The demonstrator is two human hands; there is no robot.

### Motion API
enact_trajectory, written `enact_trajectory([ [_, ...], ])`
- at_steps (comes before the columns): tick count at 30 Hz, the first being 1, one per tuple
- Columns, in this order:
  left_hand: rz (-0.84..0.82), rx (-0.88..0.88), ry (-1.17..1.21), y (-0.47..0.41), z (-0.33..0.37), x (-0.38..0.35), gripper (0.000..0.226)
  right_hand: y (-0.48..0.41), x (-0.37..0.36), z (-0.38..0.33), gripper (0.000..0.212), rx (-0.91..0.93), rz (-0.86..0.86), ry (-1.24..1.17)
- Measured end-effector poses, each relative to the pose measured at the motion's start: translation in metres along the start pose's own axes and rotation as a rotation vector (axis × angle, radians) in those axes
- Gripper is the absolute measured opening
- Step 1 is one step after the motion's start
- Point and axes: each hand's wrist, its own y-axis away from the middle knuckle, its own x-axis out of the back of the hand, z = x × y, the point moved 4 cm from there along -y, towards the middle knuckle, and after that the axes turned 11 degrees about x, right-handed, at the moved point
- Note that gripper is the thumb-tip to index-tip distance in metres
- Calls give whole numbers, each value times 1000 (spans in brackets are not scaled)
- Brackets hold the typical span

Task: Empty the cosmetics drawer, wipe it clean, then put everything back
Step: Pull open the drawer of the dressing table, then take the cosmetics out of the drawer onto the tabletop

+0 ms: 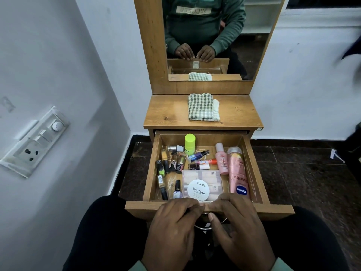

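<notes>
The wooden cosmetics drawer (154, 165) is pulled out towards me and is full. Inside lie a pink Vaseline bottle (237, 173) at the right, a smaller pink bottle (221, 161), a lime-green bottle (189, 144) at the back, a round white nail polish wipes tub (198, 189) on a clear compartment box (212, 178), and several nail polish bottles (166, 163) at the left. My left hand (172, 227) and my right hand (236, 227) both grip the drawer's front panel, fingers curled over its top edge. A folded checked cloth (201, 107) lies on the dresser top.
The dresser top (238, 112) sits under a tall mirror (252, 45) that reflects me. A white wall with a switchboard (37, 141) stands close on the left. Dark floor tiles (304, 182) lie to the right. My knees flank the drawer.
</notes>
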Motion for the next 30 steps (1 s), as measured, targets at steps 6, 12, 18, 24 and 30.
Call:
enact_trajectory([
  [6, -12, 36, 22, 0, 0, 2, 35, 0, 1, -1, 18, -13, -12, 9],
  [12, -39, 66, 42, -6, -2, 4, 30, -9, 4, -5, 15, -9, -16, -2],
  [18, 45, 239, 118, -28, -11, 19, 15, -61, 2, -15, 11, -59, -56, -74],
  [24, 195, 549, 117, -61, -56, 43, 23, -125, -41, -5, 23, -170, -327, -319],
  [30, -75, 503, -103, -96, -95, 30, 47, -153, -101, 12, 28, -255, -467, -387],
])
